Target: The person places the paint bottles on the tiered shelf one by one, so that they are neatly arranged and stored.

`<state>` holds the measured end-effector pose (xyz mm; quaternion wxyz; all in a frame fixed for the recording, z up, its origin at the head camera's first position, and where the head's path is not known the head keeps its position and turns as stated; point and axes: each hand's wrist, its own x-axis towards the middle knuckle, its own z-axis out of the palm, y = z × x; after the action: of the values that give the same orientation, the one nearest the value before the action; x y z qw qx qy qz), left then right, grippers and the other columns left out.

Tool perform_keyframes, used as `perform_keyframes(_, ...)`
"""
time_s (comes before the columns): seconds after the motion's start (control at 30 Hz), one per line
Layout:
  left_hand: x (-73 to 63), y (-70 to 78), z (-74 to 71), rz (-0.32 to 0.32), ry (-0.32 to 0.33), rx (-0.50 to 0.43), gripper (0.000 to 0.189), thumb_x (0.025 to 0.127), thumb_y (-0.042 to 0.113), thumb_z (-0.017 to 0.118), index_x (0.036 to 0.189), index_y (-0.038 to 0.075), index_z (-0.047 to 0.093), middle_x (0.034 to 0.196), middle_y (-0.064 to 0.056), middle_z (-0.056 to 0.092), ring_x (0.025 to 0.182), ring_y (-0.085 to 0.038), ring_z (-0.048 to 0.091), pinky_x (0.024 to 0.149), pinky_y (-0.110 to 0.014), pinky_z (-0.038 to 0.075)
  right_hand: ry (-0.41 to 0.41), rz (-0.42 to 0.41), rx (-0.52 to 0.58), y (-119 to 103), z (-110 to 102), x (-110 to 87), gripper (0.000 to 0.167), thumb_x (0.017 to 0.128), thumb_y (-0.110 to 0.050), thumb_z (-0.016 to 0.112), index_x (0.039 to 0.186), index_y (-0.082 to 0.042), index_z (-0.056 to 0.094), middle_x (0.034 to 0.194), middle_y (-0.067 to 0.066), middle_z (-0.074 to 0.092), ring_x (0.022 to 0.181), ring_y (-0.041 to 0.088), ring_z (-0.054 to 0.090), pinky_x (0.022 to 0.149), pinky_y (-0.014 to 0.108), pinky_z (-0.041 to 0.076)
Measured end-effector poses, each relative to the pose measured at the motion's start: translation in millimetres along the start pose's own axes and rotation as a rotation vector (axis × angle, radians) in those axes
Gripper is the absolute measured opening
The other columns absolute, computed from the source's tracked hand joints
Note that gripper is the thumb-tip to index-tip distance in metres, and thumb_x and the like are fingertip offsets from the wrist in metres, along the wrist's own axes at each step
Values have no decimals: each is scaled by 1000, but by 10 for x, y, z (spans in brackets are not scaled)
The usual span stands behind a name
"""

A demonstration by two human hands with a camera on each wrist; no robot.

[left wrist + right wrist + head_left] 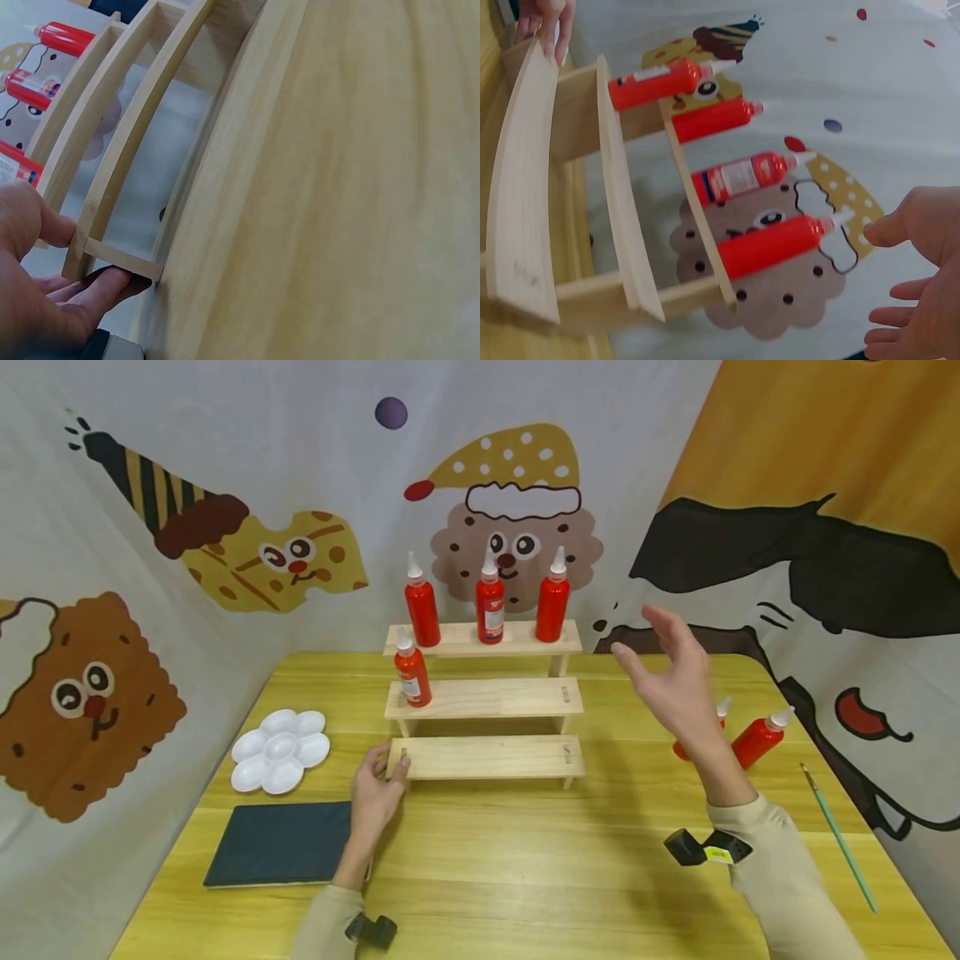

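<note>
A three-tier wooden stand (487,758) is on the table, its bottom tier toward me. My left hand (375,793) grips the left end of that tier, thumb on top and fingers beneath, as the left wrist view shows. Three red squeeze bottles with white nozzles, one at the left (423,614), one in the middle (491,614) and one at the right (552,610), stand on the top tier. Another red bottle (413,677) stands at the left of the middle tier. Raised to the right of the stand, my right hand (678,693) holds nothing, thumb and fingers apart.
Two more red bottles, one in front (757,743) and one (681,750) partly hidden by my right forearm, are on the table's right side. A green paintbrush (840,837) lies near the right edge. At left are a white flower-shaped palette (280,748) and a dark book-like pad (281,843).
</note>
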<state>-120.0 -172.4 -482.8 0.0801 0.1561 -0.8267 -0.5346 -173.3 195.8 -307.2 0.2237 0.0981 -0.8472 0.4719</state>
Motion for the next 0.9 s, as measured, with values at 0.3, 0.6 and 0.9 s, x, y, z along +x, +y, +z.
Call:
perform_keyframes(0.3, -2, 4, -3, -2, 7, 24, 46, 99, 23, 67, 142, 7, 57, 123, -28, 68, 100, -37, 71, 76, -38, 57, 46, 106, -39, 291, -176, -49, 71, 96, -19, 70, 155, -3, 35, 159, 16, 39, 148, 33, 35, 124, 48, 24)
perform_keyframes(0.6, -10, 23, -4, -8, -1, 8, 47, 99, 21, 67, 142, 7, 57, 122, -28, 68, 88, -29, 73, 68, -28, 53, 72, 288, -73, 596, -333, -144, 79, 98, -33, 66, 160, -9, 24, 165, 14, 29, 152, 35, 25, 123, 57, 20)
perform_keyframes(0.9, 8, 3, 8, -9, -1, -4, 46, 99, 20, 67, 141, 6, 57, 119, -27, 70, 80, -22, 71, 64, -23, 50, 90, 400, -62, 839, -404, -230, 81, 99, -33, 64, 161, -9, 19, 166, 15, 26, 155, 34, 20, 124, 55, 17)
